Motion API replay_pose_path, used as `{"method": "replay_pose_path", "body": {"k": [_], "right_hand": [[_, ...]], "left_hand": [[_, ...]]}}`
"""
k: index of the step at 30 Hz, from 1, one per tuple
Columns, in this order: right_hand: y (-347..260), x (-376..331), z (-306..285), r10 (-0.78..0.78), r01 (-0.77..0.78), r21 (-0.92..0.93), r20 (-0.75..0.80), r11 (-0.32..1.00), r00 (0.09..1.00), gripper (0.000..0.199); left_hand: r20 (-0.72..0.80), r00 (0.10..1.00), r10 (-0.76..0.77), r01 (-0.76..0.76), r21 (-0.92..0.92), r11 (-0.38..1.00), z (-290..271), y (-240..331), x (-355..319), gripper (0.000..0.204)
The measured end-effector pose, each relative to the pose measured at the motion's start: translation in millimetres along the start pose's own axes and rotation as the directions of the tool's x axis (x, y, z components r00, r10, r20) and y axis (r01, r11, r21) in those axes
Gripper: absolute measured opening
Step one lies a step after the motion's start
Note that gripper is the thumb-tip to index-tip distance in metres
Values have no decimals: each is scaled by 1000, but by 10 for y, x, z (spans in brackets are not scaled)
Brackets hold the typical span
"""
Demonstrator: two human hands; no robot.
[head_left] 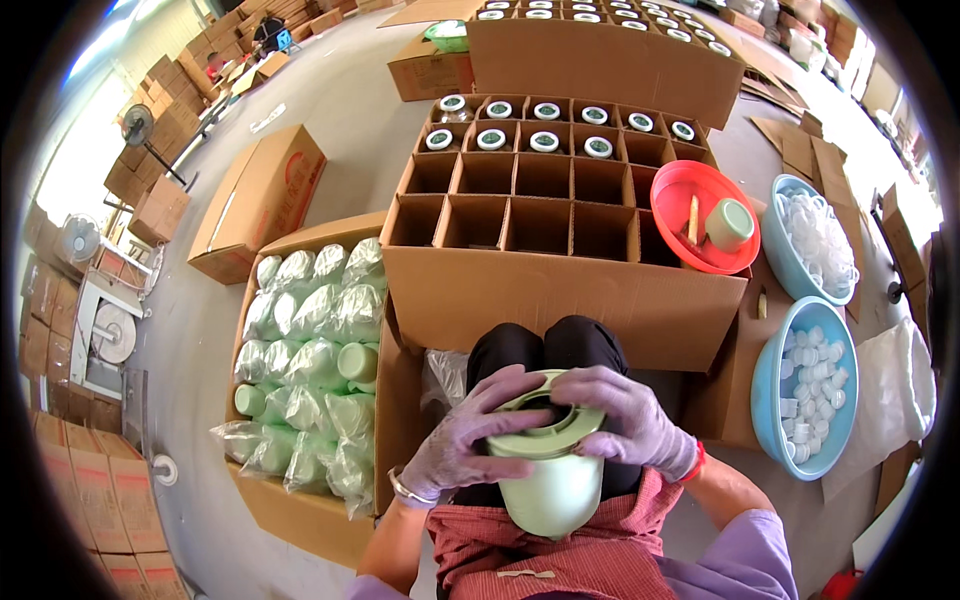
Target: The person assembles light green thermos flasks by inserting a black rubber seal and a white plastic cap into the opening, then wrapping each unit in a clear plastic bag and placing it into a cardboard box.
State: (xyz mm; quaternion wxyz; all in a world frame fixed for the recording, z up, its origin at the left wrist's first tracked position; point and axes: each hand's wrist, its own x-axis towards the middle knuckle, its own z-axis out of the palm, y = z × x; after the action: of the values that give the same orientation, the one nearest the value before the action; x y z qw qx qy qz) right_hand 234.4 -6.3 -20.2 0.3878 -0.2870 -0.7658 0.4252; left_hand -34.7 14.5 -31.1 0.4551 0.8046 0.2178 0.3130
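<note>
Over my lap I hold a pale green plastic container (549, 495), its rounded body tapering downward. On top is a wide green ring-shaped collar (545, 442) around a dark central opening. My left hand (462, 435), in a thin light purple glove, wraps the container's left side, fingers spread over the collar. My right hand (628, 415), gloved the same way, curls over the collar's right side, with its fingertips near the opening. Beneath the collar, the inside of the container is hidden.
Ahead stands a divided carton (560, 300) holding white-lidded jars in its far rows. A red basin (690, 172) rests on its right corner. Blue basins of clear rings (827, 225) and white caps (815, 400) sit right. A left carton (300, 510) holds bagged green containers.
</note>
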Motion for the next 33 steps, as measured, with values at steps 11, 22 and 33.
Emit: {"method": "replay_pose_path", "body": {"k": [11,22,33], "right_hand": [[-1,552,-76,-185,160,-279,-65,947,981,67],[62,1171,-214,-283,189,-718,-12,670,959,56],[801,1343,-1041,328,-402,-404,-242,821,913,47]], "left_hand": [[-234,972,-37,16,-91,996,-213,9,72,54],[-456,809,-371,-213,-816,537,-94,-19,635,52],[-114,975,190,-4,849,528,-436,-991,846,43]]}}
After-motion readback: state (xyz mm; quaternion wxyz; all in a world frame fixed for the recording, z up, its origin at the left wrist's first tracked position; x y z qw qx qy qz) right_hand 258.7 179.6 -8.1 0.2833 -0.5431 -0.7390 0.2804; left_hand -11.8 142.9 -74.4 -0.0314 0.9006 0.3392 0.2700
